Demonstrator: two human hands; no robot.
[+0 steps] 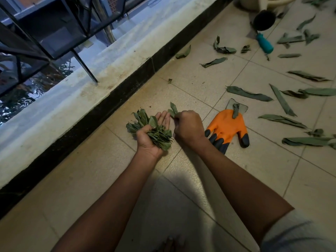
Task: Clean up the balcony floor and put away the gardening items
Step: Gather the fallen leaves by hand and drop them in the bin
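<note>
Two bare hands out over the tiled balcony floor (pixel 200 179), near the middle of the view. Left hand (pixel 151 137) palm up, its grip closed on a thick bunch of leaves (pixel 154 131): thumb curled over the bunch, fingers stretched far beneath it. Right hand (pixel 189 126) knuckles up, just right of the left, its grip pinching a single leaf (pixel 173 110) that sticks up at the far side of the fist, close beside the left fingertips.

Just right of the right hand, flat on the floor: an orange glove (pixel 227 128) with black fingertips pointing near, cuff pointing far, one curled leaf lying across the cuff end. Right wrist overlapping the glove's nearest fingertips in the view; touching or not, cannot tell.

Scattered over the tiles to the right and far right: many long loose leaves (pixel 249 94), well apart from the hands, none stacked. At the far right: a teal-handled tool (pixel 264 43) lying on the floor, next to a dark round object (pixel 264 20), too dim to name, and beyond that a pale container (pixel 254 2) cut off by the top edge.

Along the left: a black skirting strip (pixel 109 106) running diagonally, a white ledge (pixel 72 91) behind it, and dark metal railing (pixel 45 33) rising from the ledge. At the near right corner: a pale grey sleeve (pixel 300 233).
</note>
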